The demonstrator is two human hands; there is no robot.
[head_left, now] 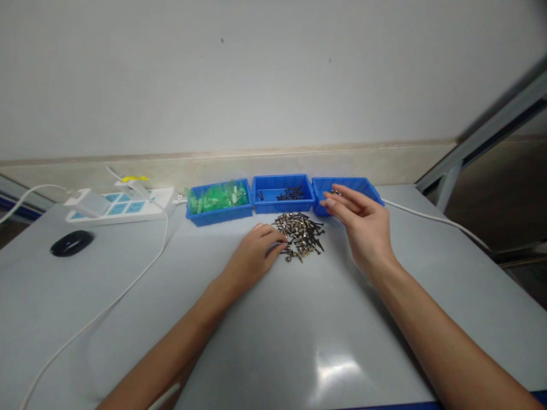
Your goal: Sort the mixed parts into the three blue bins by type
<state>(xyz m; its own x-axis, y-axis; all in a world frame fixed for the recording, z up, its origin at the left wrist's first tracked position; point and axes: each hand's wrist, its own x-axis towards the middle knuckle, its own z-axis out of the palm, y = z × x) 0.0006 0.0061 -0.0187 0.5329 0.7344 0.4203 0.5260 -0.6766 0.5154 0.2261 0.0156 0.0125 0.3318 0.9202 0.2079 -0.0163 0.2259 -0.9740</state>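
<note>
A heap of mixed screws (301,230), some dark and some silvery, lies on the table in front of the bins. At the heap's left edge is my left hand (260,250), with thumb and index finger closed on a dark screw (289,244). My right hand (363,219) is raised over the front of the right blue bin (359,183). Its thumb and index fingertips are pinched together, and anything between them is too small to make out. A few silvery pieces show in that bin behind the fingers. Dark screws (293,193) lie in the middle blue bin (267,206).
The left blue bin (220,215) holds a green plastic bag (217,196) with pale pieces. Further left are a white power strip (162,213) with plugs, a black mouse (72,243) and a loose white cable (128,293). A wall (273,91) rises behind the bins.
</note>
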